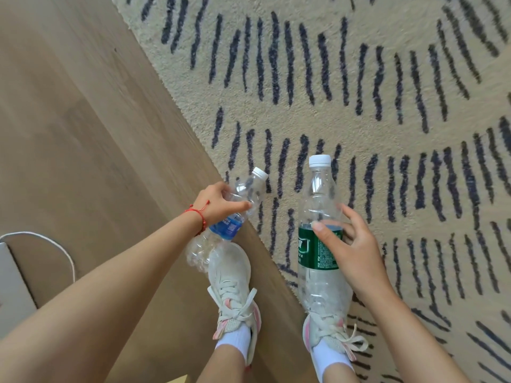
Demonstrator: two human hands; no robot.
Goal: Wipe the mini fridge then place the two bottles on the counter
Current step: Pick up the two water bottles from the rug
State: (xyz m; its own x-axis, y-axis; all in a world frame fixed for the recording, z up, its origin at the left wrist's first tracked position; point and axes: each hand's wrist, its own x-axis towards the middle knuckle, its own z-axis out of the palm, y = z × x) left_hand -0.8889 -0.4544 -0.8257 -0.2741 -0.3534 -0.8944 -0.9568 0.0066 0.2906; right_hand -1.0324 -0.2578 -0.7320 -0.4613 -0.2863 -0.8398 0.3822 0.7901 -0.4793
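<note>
The left hand [218,201] grips the small blue-labelled bottle [221,225] near its shoulder, while the right hand [345,244] wraps the big green-labelled bottle [322,233] at its label, one apiece. Both hang over the floor [83,134] and rug [359,106], probably in transit; no counter shows

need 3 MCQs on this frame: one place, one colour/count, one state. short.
1. Where is the shoe below the left hand?
A) on the wooden floor
B) on the rug
C) on a counter

2. What colour is the label of the bottle in the right hand?
A) red
B) green
C) yellow

3. What is the left hand doing?
A) resting open on the floor
B) pressing a cloth
C) gripping the small blue-label bottle

Key: 1 A, its sole lies on wood beside the rug edge. 2 B, the large bottle has a green band. 3 C, fingers curl round it.
</note>
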